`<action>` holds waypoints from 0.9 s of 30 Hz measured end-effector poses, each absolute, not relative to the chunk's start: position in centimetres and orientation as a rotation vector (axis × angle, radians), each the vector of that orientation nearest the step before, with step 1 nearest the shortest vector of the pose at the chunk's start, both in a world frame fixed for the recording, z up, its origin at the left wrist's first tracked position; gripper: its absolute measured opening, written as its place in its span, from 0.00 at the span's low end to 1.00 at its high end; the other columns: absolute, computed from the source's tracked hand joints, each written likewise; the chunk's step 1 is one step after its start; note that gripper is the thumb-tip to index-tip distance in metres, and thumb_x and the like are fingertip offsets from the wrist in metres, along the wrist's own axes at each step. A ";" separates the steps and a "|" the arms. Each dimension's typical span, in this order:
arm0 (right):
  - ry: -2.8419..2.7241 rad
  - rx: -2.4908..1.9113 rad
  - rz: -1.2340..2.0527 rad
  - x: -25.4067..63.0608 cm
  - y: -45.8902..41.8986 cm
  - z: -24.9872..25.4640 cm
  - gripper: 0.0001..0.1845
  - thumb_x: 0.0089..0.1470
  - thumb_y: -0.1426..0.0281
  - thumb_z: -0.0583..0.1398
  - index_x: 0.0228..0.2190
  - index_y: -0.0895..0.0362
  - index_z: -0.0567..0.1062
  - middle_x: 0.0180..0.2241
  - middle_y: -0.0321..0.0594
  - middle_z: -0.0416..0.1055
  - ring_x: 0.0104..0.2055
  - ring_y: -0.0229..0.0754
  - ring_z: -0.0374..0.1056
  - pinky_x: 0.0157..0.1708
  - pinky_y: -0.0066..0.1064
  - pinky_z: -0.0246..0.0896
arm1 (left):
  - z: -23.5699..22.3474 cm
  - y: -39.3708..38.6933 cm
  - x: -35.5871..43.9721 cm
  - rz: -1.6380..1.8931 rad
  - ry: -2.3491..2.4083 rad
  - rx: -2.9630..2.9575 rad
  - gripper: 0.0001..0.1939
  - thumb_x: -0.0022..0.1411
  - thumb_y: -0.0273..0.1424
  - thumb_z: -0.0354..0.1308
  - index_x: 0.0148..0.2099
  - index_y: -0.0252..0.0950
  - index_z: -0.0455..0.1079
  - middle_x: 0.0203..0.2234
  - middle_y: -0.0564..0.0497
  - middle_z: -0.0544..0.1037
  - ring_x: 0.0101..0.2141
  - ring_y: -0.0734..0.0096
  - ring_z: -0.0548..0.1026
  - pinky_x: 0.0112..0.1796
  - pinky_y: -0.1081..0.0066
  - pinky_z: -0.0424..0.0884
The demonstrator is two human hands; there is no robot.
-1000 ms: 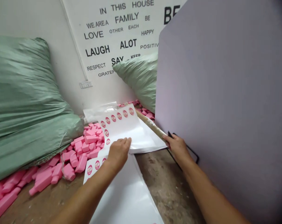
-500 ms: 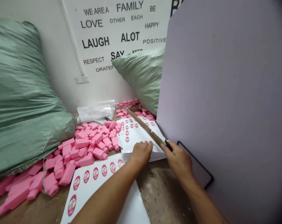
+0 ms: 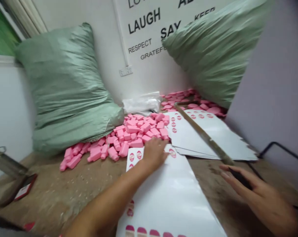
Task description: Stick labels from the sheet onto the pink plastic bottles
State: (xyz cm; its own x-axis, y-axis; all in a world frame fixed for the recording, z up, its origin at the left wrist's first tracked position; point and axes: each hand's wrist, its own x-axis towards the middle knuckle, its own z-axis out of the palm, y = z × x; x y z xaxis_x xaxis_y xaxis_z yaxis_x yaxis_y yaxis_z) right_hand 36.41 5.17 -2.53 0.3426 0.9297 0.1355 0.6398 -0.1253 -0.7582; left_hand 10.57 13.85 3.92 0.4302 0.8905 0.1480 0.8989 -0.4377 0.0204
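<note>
My left hand (image 3: 155,154) rests on the upper end of a white sticker sheet (image 3: 173,194) with pink oval labels; its thumb is apart from the fingers, which are partly blurred. My right hand (image 3: 260,194) is closed around the dark handle of a long olive-brown bar (image 3: 200,131). The bar slants forward over a second pile of sticker sheets (image 3: 203,138), and its far end bends sideways. I cannot tell exactly what tool it is. Pink plastic bottles (image 3: 136,131) lie heaped just beyond the near sheet.
Large green sacks stand at the left (image 3: 70,89) and right (image 3: 220,56). Clear plastic bags (image 3: 141,102) and pink caps (image 3: 178,95) lie by the wall. A pale panel (image 3: 277,92) and a black metal frame (image 3: 274,144) border the right side. A phone-like object (image 3: 25,187) is at left.
The view has swung left. My left hand has gone from the far sheet pile to the near sheet. My right hand, with the bar, has drawn back toward me.
</note>
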 end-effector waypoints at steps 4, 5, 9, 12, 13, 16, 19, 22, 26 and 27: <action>-1.328 -1.801 0.793 33.1 1.0 -4.0 0.19 0.40 0.44 0.60 0.31 0.41 0.77 0.37 0.43 0.78 0.38 0.56 0.73 0.37 0.43 0.66 | 4.5 13.1 0.8 -0.193 -2.067 -2.185 0.20 0.64 0.37 0.53 0.55 0.35 0.65 0.52 0.42 0.69 0.53 0.55 0.66 0.51 0.52 0.63; -1.335 -1.800 0.825 32.4 0.0 -4.0 0.21 0.39 0.43 0.60 0.31 0.41 0.77 0.37 0.43 0.78 0.38 0.57 0.73 0.37 0.44 0.66 | 4.3 13.0 -0.8 -0.184 -2.136 -2.130 0.20 0.63 0.38 0.54 0.54 0.34 0.66 0.51 0.42 0.69 0.52 0.56 0.67 0.50 0.50 0.63; -1.435 -1.743 0.885 30.2 -3.5 -2.8 0.25 0.41 0.45 0.58 0.34 0.49 0.77 0.37 0.44 0.78 0.39 0.56 0.72 0.39 0.44 0.68 | 2.9 12.9 -3.2 -0.169 -2.276 -2.115 0.19 0.60 0.40 0.57 0.49 0.34 0.68 0.49 0.43 0.71 0.52 0.55 0.66 0.53 0.48 0.59; -1.523 -1.721 0.901 29.0 -5.4 -1.7 0.24 0.48 0.47 0.55 0.36 0.52 0.75 0.35 0.44 0.77 0.36 0.52 0.72 0.35 0.40 0.67 | 2.5 12.7 -3.0 -0.264 -2.335 -2.154 0.19 0.54 0.34 0.60 0.48 0.33 0.68 0.48 0.38 0.73 0.55 0.46 0.62 0.54 0.46 0.54; -1.556 -1.719 0.913 28.6 -5.9 -1.4 0.24 0.51 0.48 0.53 0.38 0.52 0.75 0.35 0.43 0.77 0.36 0.51 0.72 0.35 0.39 0.66 | 2.5 12.6 -3.0 -0.326 -2.357 -2.158 0.20 0.53 0.32 0.60 0.49 0.34 0.67 0.48 0.37 0.73 0.55 0.44 0.62 0.54 0.47 0.54; -1.674 -1.698 0.905 27.2 -7.2 -0.8 0.23 0.55 0.51 0.50 0.41 0.50 0.75 0.38 0.43 0.77 0.39 0.52 0.71 0.38 0.40 0.64 | 3.3 11.0 -3.5 -0.614 -2.431 -2.112 0.26 0.52 0.32 0.58 0.54 0.36 0.60 0.51 0.38 0.70 0.53 0.47 0.66 0.51 0.52 0.60; -1.860 -1.611 0.816 25.8 -7.7 -0.5 0.21 0.56 0.55 0.51 0.43 0.49 0.77 0.40 0.43 0.77 0.40 0.51 0.71 0.41 0.42 0.61 | 4.2 7.2 -3.9 -0.936 -2.522 -2.062 0.25 0.59 0.38 0.49 0.56 0.36 0.54 0.51 0.39 0.70 0.47 0.57 0.72 0.43 0.60 0.70; -2.003 -1.575 0.666 24.9 -7.4 -0.3 0.20 0.57 0.57 0.51 0.43 0.48 0.78 0.32 0.43 0.77 0.33 0.48 0.71 0.37 0.42 0.59 | 4.4 1.9 -3.6 -1.381 -2.691 -2.194 0.19 0.62 0.42 0.42 0.53 0.40 0.56 0.47 0.45 0.73 0.38 0.66 0.76 0.33 0.67 0.74; -1.903 -1.520 0.811 24.7 -6.5 0.2 0.19 0.56 0.57 0.53 0.42 0.48 0.78 0.38 0.42 0.77 0.38 0.49 0.71 0.39 0.41 0.62 | 3.8 -4.3 -2.7 -2.234 -2.974 -2.183 0.23 0.49 0.37 0.64 0.47 0.42 0.61 0.38 0.52 0.74 0.31 0.72 0.75 0.28 0.75 0.71; -1.844 -1.510 0.885 24.7 -6.3 0.2 0.19 0.55 0.56 0.54 0.42 0.49 0.78 0.41 0.41 0.77 0.41 0.49 0.71 0.41 0.40 0.63 | 3.6 -5.3 -2.3 -2.303 -3.011 -2.168 0.26 0.46 0.35 0.67 0.47 0.42 0.62 0.36 0.53 0.74 0.30 0.73 0.74 0.27 0.76 0.71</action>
